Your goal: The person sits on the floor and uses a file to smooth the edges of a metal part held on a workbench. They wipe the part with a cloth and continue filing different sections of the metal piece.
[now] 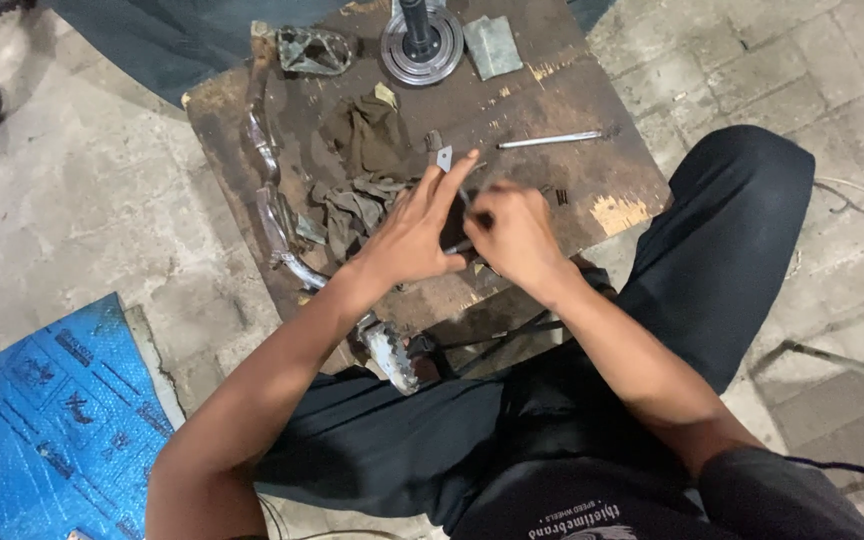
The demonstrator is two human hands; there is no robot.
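Both my hands meet over a low, dirty wooden table (572,100). My left hand (414,232) pinches a small grey metal piece (444,158) between its fingertips. My right hand (517,232) is closed around a thin metal rod or tool (460,246) whose end pokes out toward my left palm. What lies between the palms is hidden. A greasy rag (360,165) is just left of my left hand.
A long metal pin (550,140) lies on the table to the right. A round pulley-like part (421,42), a foot peg (312,50) and a grey pad (493,45) sit at the far edge. A curved chrome bar (270,210) runs down the left edge. Blue sheet (52,420) on the floor.
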